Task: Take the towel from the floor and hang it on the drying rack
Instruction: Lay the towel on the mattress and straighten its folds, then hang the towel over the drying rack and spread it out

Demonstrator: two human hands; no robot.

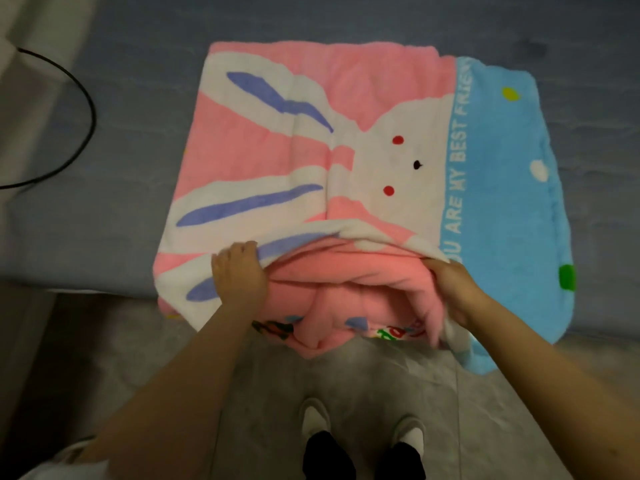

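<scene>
Far left: a black cable [78,109] curving over the grey-blue carpet [138,168], well apart from everything else. Next, the left hand [239,271], fingers curled over the near edge of the towel [311,140], gripping the top layer where a purple rabbit ear runs under the knuckles. Centre: that towel, pink with a white rabbit and a blue band, folded in several layers, lying mostly on the carpet with its near end over the paler floor [346,393]; upper layer lifted at the near edge, thick pink folds showing beneath. Right: the right hand [453,289], thumb on top and fingers tucked under the same lifted layer, pinching it beside the blue band. Probably soft, floppy and bulky rather than heavy; no stiffness to lean on, so likely to sag and unfold between the two grips. Best taken by one edge, grips wide apart, ready to drape. No drying rack in view. Below, two white shoes [363,427].
</scene>
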